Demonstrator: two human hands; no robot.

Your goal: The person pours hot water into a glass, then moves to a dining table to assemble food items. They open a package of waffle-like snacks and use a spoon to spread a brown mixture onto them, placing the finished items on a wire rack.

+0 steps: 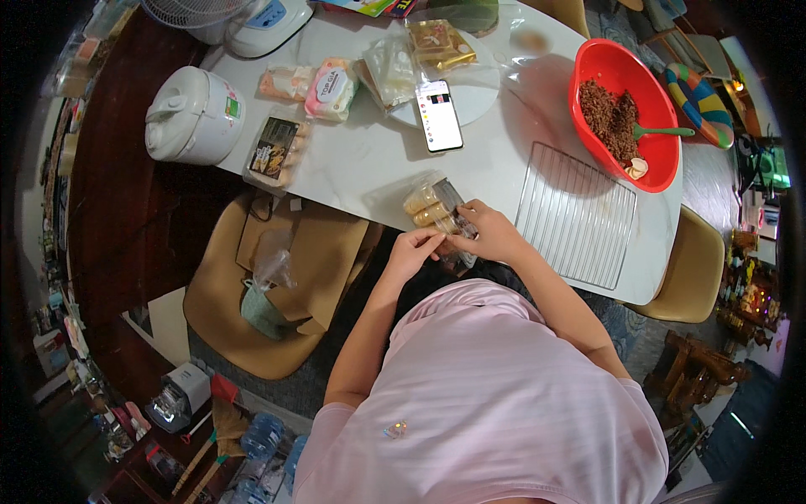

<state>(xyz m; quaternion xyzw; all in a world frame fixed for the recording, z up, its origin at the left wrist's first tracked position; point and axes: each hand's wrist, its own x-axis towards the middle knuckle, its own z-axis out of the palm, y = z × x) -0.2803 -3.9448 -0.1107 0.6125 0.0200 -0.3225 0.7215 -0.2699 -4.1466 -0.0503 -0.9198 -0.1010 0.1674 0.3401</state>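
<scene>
At the table's near edge I hold a clear plastic pack of small golden rolls with a dark label on its right side. My left hand pinches the near end of the pack. My right hand has its fingers closed over the label side. The two hands almost meet, and the fingers hide the pack's near corner. A similar pack with a black label lies farther left on the table. To the right of my right hand is a wire rack.
A red bowl holds brown crumbly food and a green spoon. A phone with a lit screen lies on a round white board. Wipes and a white rice cooker stand left; a chair holds an opened carton.
</scene>
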